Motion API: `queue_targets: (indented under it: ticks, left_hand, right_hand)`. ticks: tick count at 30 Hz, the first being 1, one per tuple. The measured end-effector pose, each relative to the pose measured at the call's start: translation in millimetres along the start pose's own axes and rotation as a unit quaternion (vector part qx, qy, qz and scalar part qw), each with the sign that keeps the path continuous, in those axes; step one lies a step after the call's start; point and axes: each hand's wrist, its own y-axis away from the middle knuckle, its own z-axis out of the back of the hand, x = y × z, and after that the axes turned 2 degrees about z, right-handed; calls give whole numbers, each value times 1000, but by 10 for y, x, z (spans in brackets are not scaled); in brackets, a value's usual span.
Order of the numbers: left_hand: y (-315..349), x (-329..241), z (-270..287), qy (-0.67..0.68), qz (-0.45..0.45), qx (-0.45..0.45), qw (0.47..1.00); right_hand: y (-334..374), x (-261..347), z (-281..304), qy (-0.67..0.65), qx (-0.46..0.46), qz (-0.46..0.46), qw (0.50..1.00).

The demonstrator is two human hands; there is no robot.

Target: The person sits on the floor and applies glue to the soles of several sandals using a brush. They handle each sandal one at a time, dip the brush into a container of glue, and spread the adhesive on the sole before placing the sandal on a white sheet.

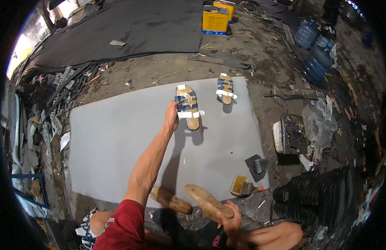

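Note:
My left hand (pixel 172 115) reaches out over a grey sheet, its fingers closed on the side of a sandal (pixel 193 123). This sandal has a tan footbed, dark blue straps and white strips; its shadow falls on the sheet just beside it. A matching sandal (pixel 226 100) stands farther off, near the sheet's far right corner. Close to my body, my right hand (pixel 231 218) grips the near end of a wooden shoe last (pixel 205 200). To its left, a second wooden shoe last (pixel 173 201) lies at the sheet's near edge, partly behind my left arm.
The grey sheet (pixel 118 141) covers the ground before me. At its near right are a glue-stained brush (pixel 241 186) and a dark scraper-like piece (pixel 256 167). Stacked black soles (pixel 313 196) lie right. Beyond are a grimy box (pixel 293 133), blue water jugs (pixel 317 62) and yellow tins (pixel 215 21).

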Motion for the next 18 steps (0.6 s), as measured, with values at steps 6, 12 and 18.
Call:
queue_targets:
  ticks: [6, 12, 18]
  left_hand:
    - [-1100, 692, -852, -127, 6, 6, 992]
    - [-1782, 1247, -989, -112, 33, -10, 993]
    - [-1858, 1263, -788, -262, 31, -96, 960]
  right_hand:
    - [-49, 559, -206, 1, -20, -112, 993]
    - [-225, 528, -229, -26, -20, -136, 990]
    - [-237, 484, -288, -39, -3, -140, 989]
